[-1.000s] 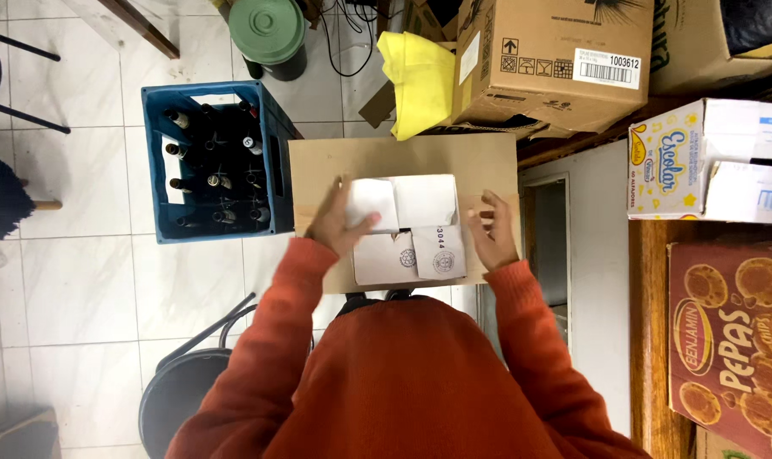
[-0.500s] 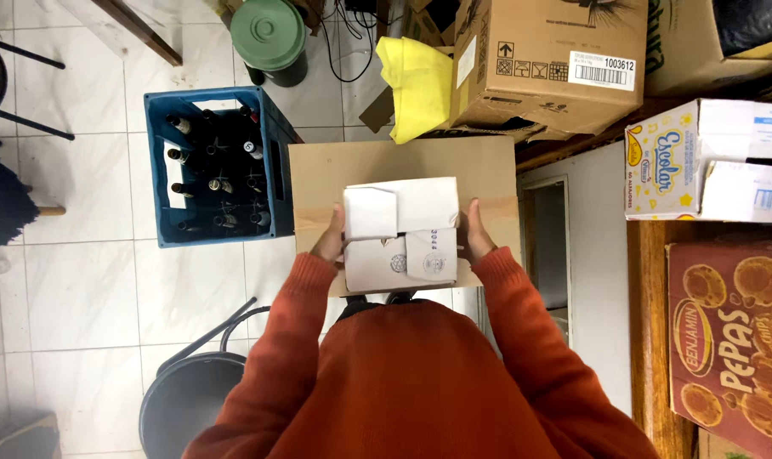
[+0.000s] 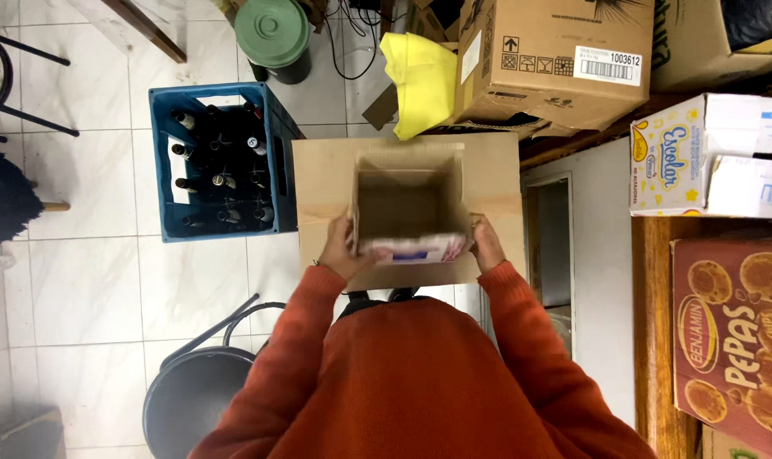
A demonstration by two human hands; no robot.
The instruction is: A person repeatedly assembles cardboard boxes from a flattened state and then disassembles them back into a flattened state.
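Note:
I hold a small open cardboard box point(image 3: 409, 204) in front of my chest, tipped so its empty brown inside faces me. My left hand point(image 3: 342, 249) grips its left side and my right hand point(image 3: 486, 244) grips its right side. The near edge of the box is white with coloured print. Under it lies a larger flat brown cardboard box point(image 3: 325, 174). My orange sleeves fill the lower part of the view.
A blue crate point(image 3: 167, 127) with several dark bottles stands on the tiled floor to the left. A green lidded bucket point(image 3: 272, 31), a yellow cloth point(image 3: 423, 78) and large cartons point(image 3: 556, 59) lie ahead. Printed boxes point(image 3: 726, 153) stack at right. A dark stool point(image 3: 190, 399) is lower left.
The small box showed its white closed side before. It has been turned over in both hands, and its open empty inside now faces up at me.

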